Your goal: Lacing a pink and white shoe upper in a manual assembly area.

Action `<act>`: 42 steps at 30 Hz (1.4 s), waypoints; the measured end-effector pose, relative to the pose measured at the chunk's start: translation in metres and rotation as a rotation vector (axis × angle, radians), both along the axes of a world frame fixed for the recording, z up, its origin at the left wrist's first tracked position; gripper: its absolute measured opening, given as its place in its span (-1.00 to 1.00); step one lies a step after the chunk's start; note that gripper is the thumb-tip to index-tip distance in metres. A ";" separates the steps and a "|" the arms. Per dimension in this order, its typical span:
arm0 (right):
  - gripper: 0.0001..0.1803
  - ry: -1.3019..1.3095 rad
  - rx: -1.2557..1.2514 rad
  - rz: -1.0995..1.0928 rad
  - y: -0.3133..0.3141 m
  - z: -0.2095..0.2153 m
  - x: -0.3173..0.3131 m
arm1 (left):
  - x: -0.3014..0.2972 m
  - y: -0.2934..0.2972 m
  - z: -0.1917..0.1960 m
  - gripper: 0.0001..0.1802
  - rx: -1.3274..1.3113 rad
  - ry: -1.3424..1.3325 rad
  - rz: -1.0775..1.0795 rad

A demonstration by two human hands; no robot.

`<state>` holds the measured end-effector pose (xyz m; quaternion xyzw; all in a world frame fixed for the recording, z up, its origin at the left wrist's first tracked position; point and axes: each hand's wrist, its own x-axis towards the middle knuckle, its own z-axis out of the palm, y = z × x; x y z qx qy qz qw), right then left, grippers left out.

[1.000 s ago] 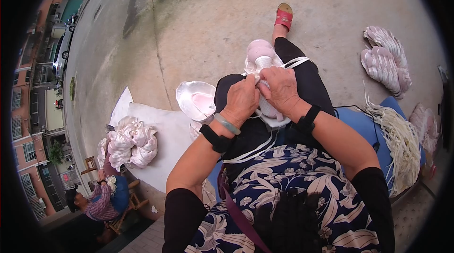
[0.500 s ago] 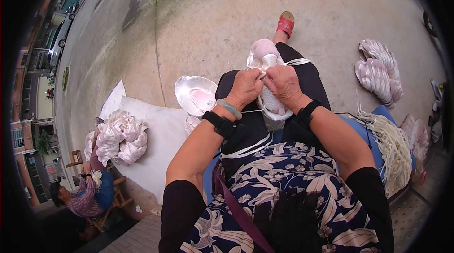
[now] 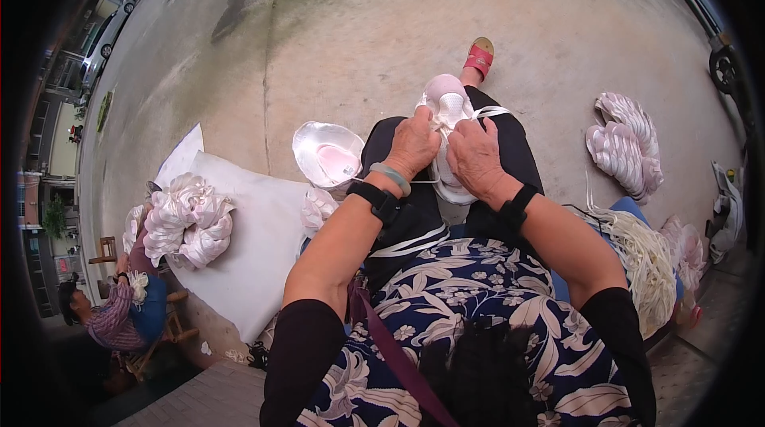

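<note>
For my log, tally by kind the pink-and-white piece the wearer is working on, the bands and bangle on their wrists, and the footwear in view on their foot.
Pink-and-white shoe upper: 1
Black wristbands: 2
Pale green bangle: 1
Red sandal: 1
Total: 5

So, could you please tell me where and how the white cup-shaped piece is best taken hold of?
Probably pinch the white piece by its left rim, coming from the left with the left hand: its opening faces up, and that edge stands clear, while the right side nears the left knee.
</note>
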<state>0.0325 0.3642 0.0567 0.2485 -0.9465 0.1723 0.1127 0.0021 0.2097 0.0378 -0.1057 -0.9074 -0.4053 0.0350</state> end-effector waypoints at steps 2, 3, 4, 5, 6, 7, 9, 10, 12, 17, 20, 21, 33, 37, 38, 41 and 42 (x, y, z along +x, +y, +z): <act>-0.90 0.004 0.000 0.124 0.031 0.013 0.021 | 0.004 -0.003 0.003 -0.66 -0.044 -0.042 0.021; -0.91 -0.012 0.019 0.127 0.052 0.021 0.033 | 0.006 -0.004 0.004 -0.66 -0.029 -0.038 0.031; -0.92 -0.041 0.021 0.133 0.080 0.024 0.046 | 0.008 -0.005 0.004 -0.65 -0.060 -0.030 0.043; -0.93 -0.050 0.024 0.105 0.111 0.023 0.059 | 0.009 -0.004 0.004 -0.64 -0.090 -0.023 0.054; -0.92 -0.066 0.042 0.039 0.147 0.019 0.074 | 0.009 0.000 0.008 -0.63 -0.096 -0.022 0.055; -0.92 -0.117 0.055 -0.041 0.183 0.013 0.090 | 0.010 0.002 0.009 -0.63 -0.076 -0.012 0.063; -0.92 -0.106 0.138 -0.196 0.247 -0.010 0.127 | 0.010 0.005 0.012 -0.62 -0.108 -0.074 0.068; -0.91 -0.132 0.181 -0.240 0.272 -0.021 0.145 | 0.010 0.006 0.015 -0.62 -0.097 -0.063 0.077; -0.92 -0.157 0.117 -0.342 0.285 -0.035 0.168 | 0.013 0.008 0.019 -0.56 -0.145 -0.153 0.069; -0.91 -0.349 0.223 -0.110 0.226 0.008 0.131 | 0.018 0.001 0.028 -0.55 -0.158 -0.113 0.084; -0.85 -0.198 0.105 -0.005 0.180 0.035 0.090 | 0.013 0.002 0.034 -0.63 -0.168 -0.031 0.094; -0.83 -0.158 0.015 0.028 0.163 0.039 0.075 | 0.011 0.002 0.035 -0.68 -0.190 0.017 0.107; -0.63 -0.136 -0.203 0.109 0.055 0.010 -0.002 | -0.025 0.011 0.026 -0.81 -0.265 -0.090 -0.071; -0.68 -0.210 -0.207 0.096 0.054 0.010 -0.009 | -0.029 0.011 0.031 -0.83 -0.291 -0.028 -0.120; -0.68 -0.217 -0.212 0.094 0.054 0.011 -0.012 | -0.031 0.011 0.032 -0.84 -0.334 -0.002 -0.148; -0.72 -0.523 -0.312 0.059 0.052 0.017 -0.020 | -0.039 0.010 0.038 -0.84 -0.374 -0.016 -0.189; -0.74 -0.576 -0.349 0.043 0.050 0.019 -0.022 | -0.042 0.008 0.039 -0.83 -0.368 -0.049 -0.202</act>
